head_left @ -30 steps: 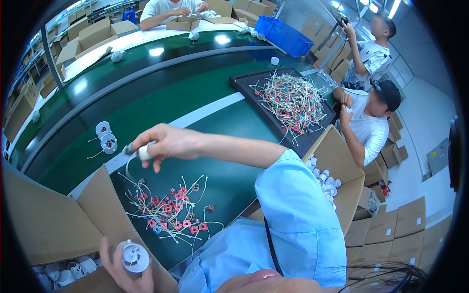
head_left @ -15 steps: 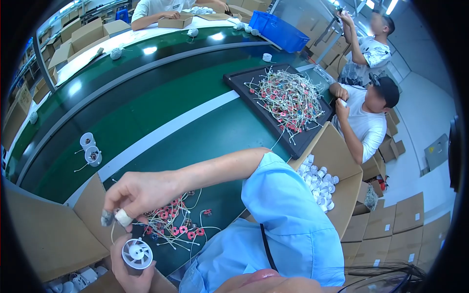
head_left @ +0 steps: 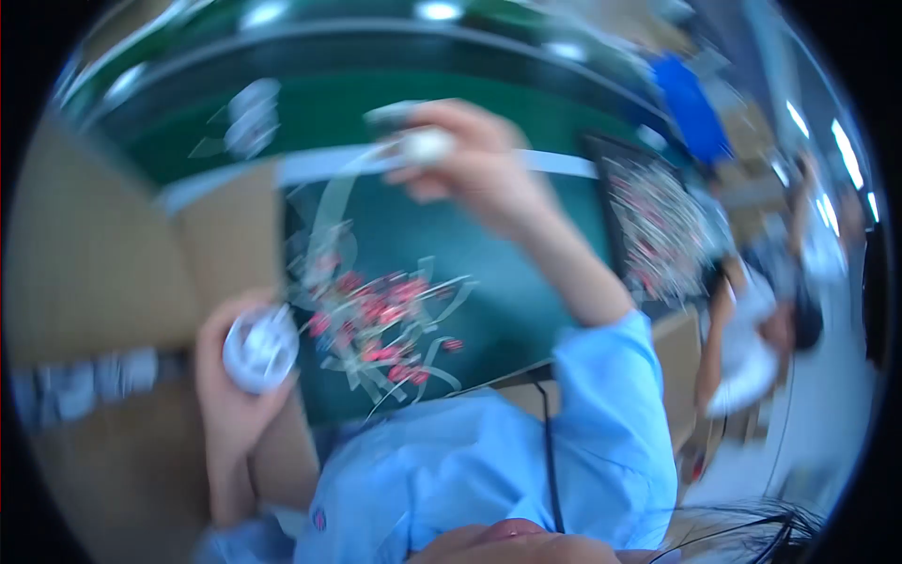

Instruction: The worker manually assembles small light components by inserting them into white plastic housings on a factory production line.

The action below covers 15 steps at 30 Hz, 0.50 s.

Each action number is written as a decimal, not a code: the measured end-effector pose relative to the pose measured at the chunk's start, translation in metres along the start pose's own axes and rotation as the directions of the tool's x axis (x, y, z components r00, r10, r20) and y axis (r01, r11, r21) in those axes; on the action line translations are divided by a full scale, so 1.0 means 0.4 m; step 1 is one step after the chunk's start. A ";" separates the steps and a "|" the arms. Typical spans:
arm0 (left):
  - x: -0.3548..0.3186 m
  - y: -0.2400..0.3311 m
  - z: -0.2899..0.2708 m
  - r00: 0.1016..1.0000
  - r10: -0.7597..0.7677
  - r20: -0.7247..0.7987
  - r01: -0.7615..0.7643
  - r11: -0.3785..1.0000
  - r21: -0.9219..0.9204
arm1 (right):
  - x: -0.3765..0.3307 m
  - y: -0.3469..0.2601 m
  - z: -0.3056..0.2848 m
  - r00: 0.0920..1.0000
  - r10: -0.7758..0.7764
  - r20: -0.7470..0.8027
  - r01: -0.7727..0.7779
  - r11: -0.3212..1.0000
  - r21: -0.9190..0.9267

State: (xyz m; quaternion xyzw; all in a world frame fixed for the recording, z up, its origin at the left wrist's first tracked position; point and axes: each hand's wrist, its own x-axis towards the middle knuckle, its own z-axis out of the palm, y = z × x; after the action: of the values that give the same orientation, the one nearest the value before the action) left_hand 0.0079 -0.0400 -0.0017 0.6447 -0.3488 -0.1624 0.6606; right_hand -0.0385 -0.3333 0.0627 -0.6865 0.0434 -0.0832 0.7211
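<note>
"What's at your far left?"

"A cardboard box [head_left: 94, 254], with blurred white parts [head_left: 89, 385] inside. Just beside it my left grip [head_left: 224, 376] is clamped around a white cup [head_left: 261, 348], its round face turned up. Beyond, on the green belt [head_left: 343, 105], a pair of white cups [head_left: 252, 117] stands close together, badly smeared."

"And in the middle?"

"On the green surface [head_left: 507, 254], to the right of the white cup, lies a loose pile of red parts with pale leads [head_left: 381, 310]. Above and right of it is my right grip [head_left: 465, 160], thumb and finger together on a pale wire [head_left: 334, 202] that trails down toward the pile."

"Further right?"

"A dark tray [head_left: 606, 202] bearing a bigger heap of similar parts [head_left: 658, 230]. Past that, a blue crate [head_left: 693, 108] higher up and, lower down, a co-worker in a white shirt [head_left: 747, 376]; motion blur hides what that person's hands are doing."
</note>
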 end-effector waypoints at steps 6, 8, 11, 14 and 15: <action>0.039 0.005 0.019 1.000 -0.023 0.005 0.023 0.997 -0.068 | -0.071 0.006 -0.011 0.979 -0.202 0.020 0.203 0.977 -0.069; 0.035 0.004 0.012 1.000 -0.029 -0.008 0.028 0.998 -0.049 | -0.064 0.011 0.010 0.968 -0.238 0.078 0.243 0.968 -0.064; 0.027 0.002 0.006 1.000 -0.021 -0.020 0.021 1.000 0.005 | -0.063 0.006 0.043 0.941 -0.316 0.118 0.328 0.940 -0.097; 0.018 0.016 -0.002 0.999 -0.031 -0.030 0.032 0.999 0.023 | -0.069 -0.021 0.095 0.901 -0.418 0.118 0.430 0.897 -0.104; 0.031 0.018 -0.003 1.000 -0.019 -0.014 0.020 0.999 0.025 | -0.067 -0.020 0.110 0.909 -0.405 0.094 0.415 0.902 -0.121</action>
State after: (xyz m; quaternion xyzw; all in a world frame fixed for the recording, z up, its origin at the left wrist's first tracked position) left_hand 0.0156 -0.0465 0.0086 0.6575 -0.3401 -0.1601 0.6530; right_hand -0.0573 -0.2855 0.0717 -0.7308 -0.1205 -0.2067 0.6393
